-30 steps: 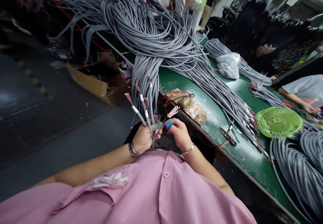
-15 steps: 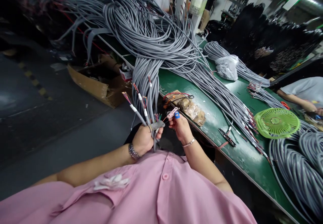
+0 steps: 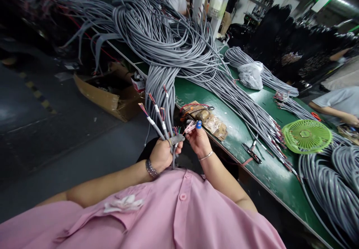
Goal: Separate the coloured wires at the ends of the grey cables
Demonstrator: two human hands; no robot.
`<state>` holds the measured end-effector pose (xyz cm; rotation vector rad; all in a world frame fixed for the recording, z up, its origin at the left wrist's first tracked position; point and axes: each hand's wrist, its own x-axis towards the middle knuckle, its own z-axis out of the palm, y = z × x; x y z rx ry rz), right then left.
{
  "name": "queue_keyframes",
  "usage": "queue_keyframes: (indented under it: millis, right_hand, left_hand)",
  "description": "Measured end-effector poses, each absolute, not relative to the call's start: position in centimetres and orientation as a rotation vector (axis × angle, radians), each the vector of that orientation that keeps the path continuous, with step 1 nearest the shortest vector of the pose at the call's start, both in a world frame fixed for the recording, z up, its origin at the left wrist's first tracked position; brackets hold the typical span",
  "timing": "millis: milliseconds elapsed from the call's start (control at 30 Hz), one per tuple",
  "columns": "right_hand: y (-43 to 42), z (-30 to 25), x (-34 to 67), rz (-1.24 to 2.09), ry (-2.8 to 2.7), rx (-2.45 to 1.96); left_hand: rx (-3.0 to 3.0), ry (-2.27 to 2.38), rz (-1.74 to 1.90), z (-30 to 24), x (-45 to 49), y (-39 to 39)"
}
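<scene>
My left hand (image 3: 161,154) is closed round several grey cables (image 3: 157,128) in front of my shirt. Their upper ends fan out into bare coloured wires, with white bands just below. Grey wrapping covers a finger of this hand. One cable's fine coloured wires (image 3: 177,130) point up beside that finger. Close by on the right, my right hand (image 3: 199,142) pinches a small pale pink clip-like tool (image 3: 190,127). A blue cover sits on one of its digits. A thin orange wire shows between the tool and my left fingers; whether the tool grips it, I cannot tell.
On the green table (image 3: 238,144) lie a big pile of grey cables (image 3: 168,43), a tape-covered wooden block (image 3: 210,120), black-handled pliers (image 3: 251,153) and a green basket (image 3: 307,136). A cardboard box (image 3: 98,99) stands on the floor. Another person's arm (image 3: 333,113) is at right.
My right hand and the pink tool have shifted slightly left and down, nearer my left hand. The left hand still grips the cables. The view has shifted a little.
</scene>
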<state>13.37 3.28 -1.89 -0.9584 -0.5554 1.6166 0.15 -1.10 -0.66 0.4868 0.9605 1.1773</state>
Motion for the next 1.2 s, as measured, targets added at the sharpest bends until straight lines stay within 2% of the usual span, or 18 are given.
queue_keyframes:
  millis: [200, 533, 767, 1000, 1200]
  right_hand:
    - [3.3, -1.7, 12.8, 1.565, -0.515, -0.979]
    - [0.0, -2.0, 14.6, 1.781, -0.677, -0.944]
    - [-0.9, -1.9, 13.7, 1.53, -0.891, -1.078]
    - [-1.0, -1.8, 13.6, 1.599, -0.838, -1.05]
    - [-1.2, -1.0, 13.0, 1.515, -0.882, -1.071]
  left_hand:
    - [0.471, 1.007, 1.177, -1.0, 0.1, -1.2]
    - [0.498, 0.989, 1.189, -1.5, -0.7, -2.1]
    - [0.552, 0.933, 1.19, -2.0, -0.7, -2.2]
    - [0.592, 0.926, 1.208, -1.9, -0.9, -2.3]
    - [0.6, 0.925, 1.202, -2.3, -0.9, -2.4]
